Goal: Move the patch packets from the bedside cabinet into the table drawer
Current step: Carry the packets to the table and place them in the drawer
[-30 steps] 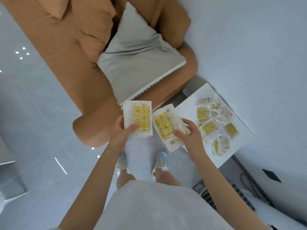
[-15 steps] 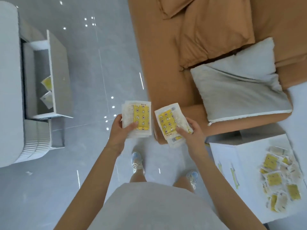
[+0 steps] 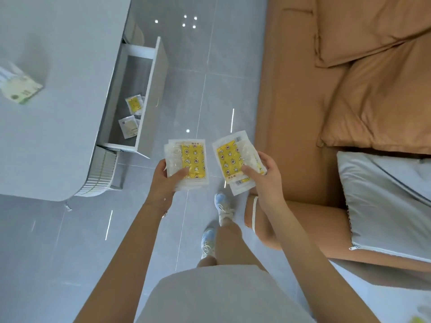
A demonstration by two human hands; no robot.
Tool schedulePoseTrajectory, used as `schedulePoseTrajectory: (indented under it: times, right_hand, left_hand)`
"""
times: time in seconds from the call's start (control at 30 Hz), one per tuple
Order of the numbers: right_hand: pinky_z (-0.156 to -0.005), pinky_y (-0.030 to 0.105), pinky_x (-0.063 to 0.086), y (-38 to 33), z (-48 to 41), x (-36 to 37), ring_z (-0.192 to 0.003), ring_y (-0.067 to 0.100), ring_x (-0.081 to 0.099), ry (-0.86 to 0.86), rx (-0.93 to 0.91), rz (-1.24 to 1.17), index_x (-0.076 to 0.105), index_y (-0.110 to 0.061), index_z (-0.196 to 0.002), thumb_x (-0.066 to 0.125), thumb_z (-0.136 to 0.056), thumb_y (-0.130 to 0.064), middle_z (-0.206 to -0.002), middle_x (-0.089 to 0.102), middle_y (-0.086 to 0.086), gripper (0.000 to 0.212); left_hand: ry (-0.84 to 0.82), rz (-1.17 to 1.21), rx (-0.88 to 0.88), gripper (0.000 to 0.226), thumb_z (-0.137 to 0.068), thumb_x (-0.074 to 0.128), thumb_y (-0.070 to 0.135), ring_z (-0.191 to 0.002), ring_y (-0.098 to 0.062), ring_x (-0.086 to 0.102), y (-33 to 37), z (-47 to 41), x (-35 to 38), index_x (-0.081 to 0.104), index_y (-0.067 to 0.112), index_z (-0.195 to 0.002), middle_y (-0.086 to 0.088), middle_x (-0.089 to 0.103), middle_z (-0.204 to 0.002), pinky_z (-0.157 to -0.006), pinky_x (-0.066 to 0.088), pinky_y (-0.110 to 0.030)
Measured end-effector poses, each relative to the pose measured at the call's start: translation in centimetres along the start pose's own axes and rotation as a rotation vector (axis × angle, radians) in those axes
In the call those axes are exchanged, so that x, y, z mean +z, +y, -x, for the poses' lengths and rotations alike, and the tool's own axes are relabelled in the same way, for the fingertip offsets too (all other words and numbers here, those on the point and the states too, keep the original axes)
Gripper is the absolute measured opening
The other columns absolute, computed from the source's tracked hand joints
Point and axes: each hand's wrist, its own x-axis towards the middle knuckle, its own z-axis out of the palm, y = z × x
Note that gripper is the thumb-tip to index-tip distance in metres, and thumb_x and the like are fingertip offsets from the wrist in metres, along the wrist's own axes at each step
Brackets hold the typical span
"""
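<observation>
Floor: grey glossy tiles (image 3: 198,66) ran between a white tabletop (image 3: 58,66) on our left and an orange-brown bed (image 3: 291,113) on our right.
Left hand: we saw the left hand (image 3: 163,180) gripping a small stack of patch packets (image 3: 191,164), with the thumb laid across the top packet's face and the fingers curled beneath.
Right hand: the right hand (image 3: 265,180) gripped a second stack (image 3: 229,164), thumb on the yellow print. We noted the packets were fanned slightly, with a lower one jutting out at the near edge.
Packets to hands: both stacks reached out past the thumbs, side by side but apart. They were over the tiles, near the drawer's near corner and not above it.
Drawer: the table drawer (image 3: 151,96) stood pulled out from under the tabletop. We saw a yellow-faced packet (image 3: 134,104) and a pale-faced packet (image 3: 128,125) lying flat inside, close together and well apart from both hands.
Tabletop: a green-and-white pack (image 3: 22,88) lay on it; we could not tell its contents.
Bed: a grey pillow (image 3: 384,206) lay at its near end.
Person: pale shoes (image 3: 224,206) stood on the tiles below the hands.
</observation>
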Motion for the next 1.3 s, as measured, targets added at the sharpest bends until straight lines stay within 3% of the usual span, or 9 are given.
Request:
schedulePoseTrajectory:
  times: [0.13, 0.33, 0.43, 0.6, 0.73, 0.83, 1.0, 1.17, 1.3]
  right_hand:
    - [-0.082, 0.036, 0.055, -2.4, -5.0, 2.7, -0.099, 0.023, 0.066, -0.074, -0.004, 0.053, 0.057, -0.018, -0.117, 0.072, -0.077, 0.003, -0.113, 0.065, 0.007, 0.048]
    - [-0.078, 0.029, 0.055, -8.0, -13.2, 7.0, -0.098, 0.022, 0.065, -0.159, 0.0, 0.107, 0.055, -0.015, -0.117, 0.071, -0.079, 0.004, -0.112, 0.065, 0.007, 0.046]
    - [-0.081, 0.034, 0.055, -11.4, -17.0, 9.1, -0.097, 0.023, 0.066, -0.195, 0.008, 0.125, 0.056, -0.019, -0.112, 0.072, -0.078, 0.004, -0.108, 0.065, 0.004, 0.044]
    - [-0.077, 0.026, 0.055, -17.1, -22.8, 12.5, -0.094, 0.019, 0.066, -0.306, -0.015, 0.146, 0.057, -0.019, -0.112, 0.072, -0.078, 0.005, -0.105, 0.066, 0.002, 0.044]
    - [-0.083, 0.033, 0.054, -20.3, -26.8, 15.5, -0.104, 0.025, 0.065, -0.366, 0.013, 0.164, 0.057, -0.027, -0.107, 0.072, -0.078, 0.004, -0.116, 0.064, 0.008, 0.045]
    - [-0.084, 0.034, 0.055, -22.0, -29.3, 18.2, -0.103, 0.024, 0.065, -0.412, 0.04, 0.167, 0.057, -0.03, -0.104, 0.071, -0.079, 0.005, -0.11, 0.065, 0.004, 0.045]
    - [-0.071, 0.022, 0.055, -24.0, -33.6, 23.3, -0.095, 0.017, 0.066, -0.488, 0.052, 0.203, 0.056, -0.028, -0.103, 0.068, -0.08, 0.007, -0.104, 0.066, -0.002, 0.044]
    - [-0.086, 0.035, 0.055, -26.8, -39.0, 27.7, -0.104, 0.021, 0.065, -0.51, -0.014, 0.312, 0.058, -0.027, -0.107, 0.07, -0.079, 0.005, -0.114, 0.064, 0.004, 0.045]
    - [-0.072, 0.021, 0.056, -29.1, -42.4, 31.5, -0.098, 0.016, 0.066, -0.554, 0.015, 0.344, 0.057, -0.031, -0.104, 0.069, -0.08, 0.004, -0.112, 0.065, 0.001, 0.044]
  left_hand:
    - [0.049, 0.069, 0.006, 0.044, -0.083, 0.067, 0.001, -0.095, -0.018, 0.066, 2.1, -3.3, -0.2, 0.051, 0.011, -0.123, -0.003, 0.066, -0.108, -0.069, 0.057, -0.022]
    - [0.13, 0.181, 0.0, 0.045, -0.084, 0.065, 0.002, -0.095, -0.019, 0.067, 6.9, -9.4, 1.4, 0.053, 0.008, -0.127, -0.007, 0.067, -0.112, -0.072, 0.058, -0.025]
    - [0.178, 0.225, -0.005, 0.045, -0.085, 0.064, 0.002, -0.096, -0.022, 0.067, 10.0, -12.1, 2.5, 0.052, 0.009, -0.127, -0.009, 0.066, -0.114, -0.074, 0.059, -0.028]
    - [0.26, 0.284, 0.003, 0.04, -0.086, 0.063, 0.003, -0.088, -0.016, 0.067, 15.2, -16.4, 4.1, 0.053, 0.012, -0.123, -0.002, 0.067, -0.104, -0.065, 0.058, -0.024]
    - [0.327, 0.345, 0.019, 0.034, -0.085, 0.063, 0.001, -0.079, -0.01, 0.07, 18.3, -19.4, 4.1, 0.055, 0.014, -0.116, 0.002, 0.069, -0.096, -0.066, 0.058, -0.025]
    - [0.372, 0.396, 0.015, 0.04, -0.085, 0.065, 0.004, -0.085, -0.013, 0.07, 19.8, -21.5, 3.6, 0.054, 0.013, -0.122, 0.001, 0.069, -0.101, -0.074, 0.059, -0.029]
    - [0.415, 0.453, 0.032, 0.03, -0.087, 0.062, 0.001, -0.089, -0.017, 0.069, 21.7, -25.6, 2.2, 0.058, 0.021, -0.109, 0.0, 0.069, -0.101, -0.08, 0.057, -0.036]
    - [0.526, 0.542, -0.009, 0.039, -0.088, 0.061, 0.003, -0.098, -0.025, 0.065, 23.5, -31.3, 0.4, 0.054, 0.012, -0.125, -0.009, 0.064, -0.114, -0.078, 0.057, -0.035]
    - [0.589, 0.597, -0.04, 0.042, -0.087, 0.063, 0.004, -0.1, -0.025, 0.064, 25.1, -35.0, -0.6, 0.051, 0.012, -0.127, -0.009, 0.063, -0.115, -0.081, 0.056, -0.038]
